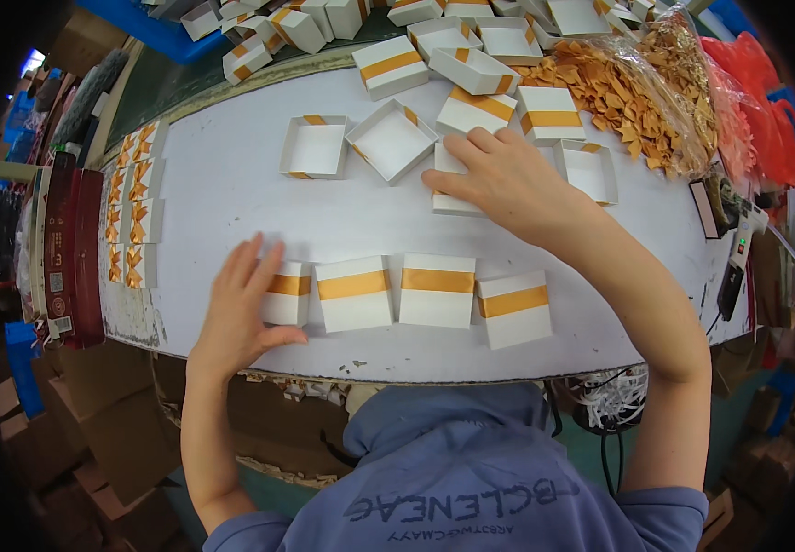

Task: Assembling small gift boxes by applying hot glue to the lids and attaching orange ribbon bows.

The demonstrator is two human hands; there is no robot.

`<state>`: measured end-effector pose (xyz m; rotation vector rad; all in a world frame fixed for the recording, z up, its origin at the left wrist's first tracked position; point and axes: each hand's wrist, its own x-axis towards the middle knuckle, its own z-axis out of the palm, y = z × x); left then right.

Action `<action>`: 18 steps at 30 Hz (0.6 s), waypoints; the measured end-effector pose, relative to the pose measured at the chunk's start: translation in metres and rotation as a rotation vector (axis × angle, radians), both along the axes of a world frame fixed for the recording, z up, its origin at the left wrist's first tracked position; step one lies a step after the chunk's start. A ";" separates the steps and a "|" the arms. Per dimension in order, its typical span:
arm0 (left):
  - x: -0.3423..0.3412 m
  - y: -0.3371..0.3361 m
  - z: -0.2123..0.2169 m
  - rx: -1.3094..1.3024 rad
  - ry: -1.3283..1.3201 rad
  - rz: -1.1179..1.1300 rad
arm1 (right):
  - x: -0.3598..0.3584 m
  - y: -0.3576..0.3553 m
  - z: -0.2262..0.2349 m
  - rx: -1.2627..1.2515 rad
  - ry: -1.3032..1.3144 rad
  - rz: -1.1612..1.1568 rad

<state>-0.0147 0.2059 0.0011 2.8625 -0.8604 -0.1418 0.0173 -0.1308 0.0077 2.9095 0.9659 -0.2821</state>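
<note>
A row of white box lids with gold ribbon bands lies along the near part of the table. My left hand (243,311) is at the row's left end, fingers stretched and thumb out, beside the leftmost lid (289,293) and partly covering it. Farther right in the row are a lid (353,308), another lid (437,311) and a slightly turned lid (516,324). Toward the middle, my right hand (494,179) reaches over a white lid with a gold band (453,204), its fingers curled on the far side and the thumb at the left edge.
Upturned lids (314,155) and a jumbled pile of lids (388,69) lie beyond the hands. Gold ribbon bows (627,110) spill from a clear bag at right. Lids with bows (140,221) stand in columns at left, near a dark red box (75,248).
</note>
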 end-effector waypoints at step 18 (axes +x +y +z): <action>-0.023 -0.047 -0.006 -0.142 0.165 -0.115 | -0.135 -0.056 0.009 0.093 0.227 -0.890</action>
